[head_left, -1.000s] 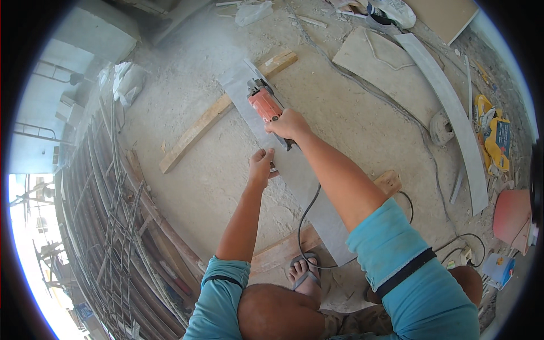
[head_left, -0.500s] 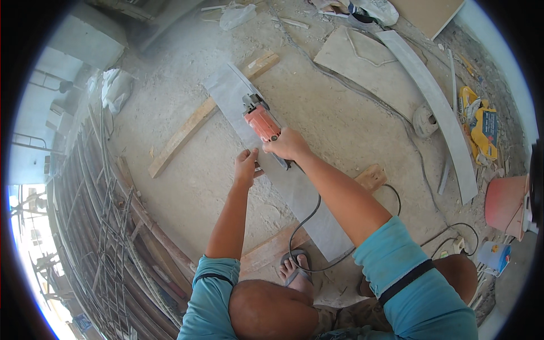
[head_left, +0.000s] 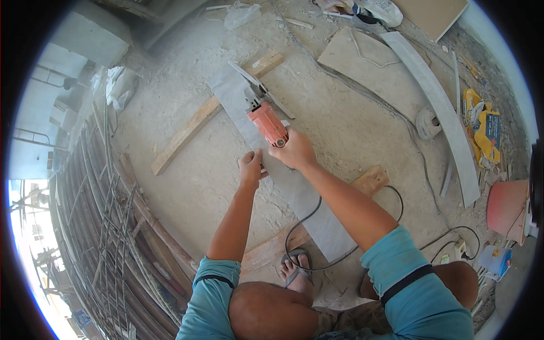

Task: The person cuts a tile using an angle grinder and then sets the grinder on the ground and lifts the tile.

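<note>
One sandalled foot [head_left: 297, 269] stands just left of the near end of a long grey slab [head_left: 289, 182], over which a black cord [head_left: 316, 208] loops. A wooden plank [head_left: 277, 247] passes under that end. Farther along, the left hand [head_left: 250, 168] curls at the slab's left edge; I cannot tell whether its grip pinches it. Above the slab, the right hand [head_left: 296, 148] has its grip wrapped around a red grinder [head_left: 268, 124], whose head sits near the slab's right edge. There a thin pale strip [head_left: 281, 107] angles away. Beneath the slab's far end crosses a second timber [head_left: 187, 136]; a white bag [head_left: 120, 89] lies left of that end.
</note>
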Demonstrator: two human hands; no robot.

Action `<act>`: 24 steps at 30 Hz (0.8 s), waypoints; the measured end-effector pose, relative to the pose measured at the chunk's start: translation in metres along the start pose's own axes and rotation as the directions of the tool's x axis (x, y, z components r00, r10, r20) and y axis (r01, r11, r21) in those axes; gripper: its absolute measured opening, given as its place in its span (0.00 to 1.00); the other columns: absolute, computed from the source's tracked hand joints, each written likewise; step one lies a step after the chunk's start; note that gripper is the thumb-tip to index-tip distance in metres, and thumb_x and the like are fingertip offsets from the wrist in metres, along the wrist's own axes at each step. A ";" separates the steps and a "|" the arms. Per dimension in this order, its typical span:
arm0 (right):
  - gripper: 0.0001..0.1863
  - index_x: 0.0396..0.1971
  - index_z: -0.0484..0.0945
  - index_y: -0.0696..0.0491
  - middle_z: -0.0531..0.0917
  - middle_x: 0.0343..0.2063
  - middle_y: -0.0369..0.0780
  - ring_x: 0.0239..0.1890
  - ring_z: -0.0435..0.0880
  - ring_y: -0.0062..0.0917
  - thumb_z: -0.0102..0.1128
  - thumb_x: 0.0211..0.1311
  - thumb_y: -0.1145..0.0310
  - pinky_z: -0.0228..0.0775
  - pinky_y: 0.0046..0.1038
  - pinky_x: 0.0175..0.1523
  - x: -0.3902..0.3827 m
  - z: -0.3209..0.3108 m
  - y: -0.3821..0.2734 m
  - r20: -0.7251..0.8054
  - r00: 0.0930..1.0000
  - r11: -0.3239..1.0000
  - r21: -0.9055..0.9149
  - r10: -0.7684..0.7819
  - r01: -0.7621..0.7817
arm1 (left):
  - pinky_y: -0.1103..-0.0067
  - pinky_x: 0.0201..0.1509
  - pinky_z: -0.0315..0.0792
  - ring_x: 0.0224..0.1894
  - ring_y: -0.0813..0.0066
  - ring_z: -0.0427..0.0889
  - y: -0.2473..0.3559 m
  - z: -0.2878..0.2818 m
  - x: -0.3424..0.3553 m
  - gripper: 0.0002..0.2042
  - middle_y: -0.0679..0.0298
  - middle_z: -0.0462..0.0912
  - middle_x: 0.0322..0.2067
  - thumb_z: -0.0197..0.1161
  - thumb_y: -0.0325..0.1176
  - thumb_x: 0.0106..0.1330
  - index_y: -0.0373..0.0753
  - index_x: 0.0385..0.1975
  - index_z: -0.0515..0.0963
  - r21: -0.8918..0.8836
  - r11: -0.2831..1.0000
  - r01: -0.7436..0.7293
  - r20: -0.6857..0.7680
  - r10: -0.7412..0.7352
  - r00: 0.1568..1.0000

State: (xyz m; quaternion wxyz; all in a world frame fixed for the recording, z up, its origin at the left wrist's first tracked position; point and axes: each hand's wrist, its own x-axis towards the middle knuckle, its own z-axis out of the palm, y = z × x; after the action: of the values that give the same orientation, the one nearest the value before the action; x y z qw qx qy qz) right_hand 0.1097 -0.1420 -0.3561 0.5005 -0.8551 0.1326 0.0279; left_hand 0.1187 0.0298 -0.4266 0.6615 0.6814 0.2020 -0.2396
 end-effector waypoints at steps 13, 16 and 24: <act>0.24 0.35 0.79 0.60 0.84 0.29 0.48 0.34 0.85 0.37 0.72 0.39 0.60 0.74 0.33 0.40 -0.052 -0.063 0.038 -0.002 1.000 1.000 0.017 0.014 -0.014 | 0.72 0.44 0.74 0.41 0.72 0.77 -0.029 0.023 -0.010 0.19 0.59 0.76 0.41 0.61 0.39 0.68 0.33 0.51 0.69 0.511 0.802 -0.309 -0.356 0.525 0.773; 0.25 0.35 0.80 0.60 0.84 0.29 0.50 0.35 0.85 0.41 0.71 0.38 0.59 0.75 0.36 0.41 -0.069 -0.065 0.044 0.030 0.998 0.998 -0.004 0.063 -0.063 | 0.72 0.47 0.73 0.44 0.70 0.77 -0.031 0.046 -0.047 0.25 0.56 0.76 0.44 0.64 0.41 0.66 0.32 0.56 0.65 0.408 0.803 -0.435 -0.148 0.528 0.836; 0.24 0.35 0.79 0.60 0.84 0.29 0.50 0.35 0.85 0.44 0.70 0.39 0.59 0.75 0.38 0.40 -0.081 -0.043 0.036 0.045 0.995 0.996 0.014 0.086 -0.086 | 0.74 0.52 0.74 0.49 0.69 0.78 0.006 0.064 -0.078 0.35 0.54 0.76 0.51 0.69 0.45 0.61 0.27 0.59 0.63 -0.168 0.962 -0.215 0.221 0.249 0.943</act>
State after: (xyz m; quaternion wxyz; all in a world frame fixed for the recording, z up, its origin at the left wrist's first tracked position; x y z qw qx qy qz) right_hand 0.0188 -0.1798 -0.3507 0.5083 -0.8438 0.1583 0.0675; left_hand 0.0558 -0.0314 -0.3761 0.7512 0.6180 0.0551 -0.2253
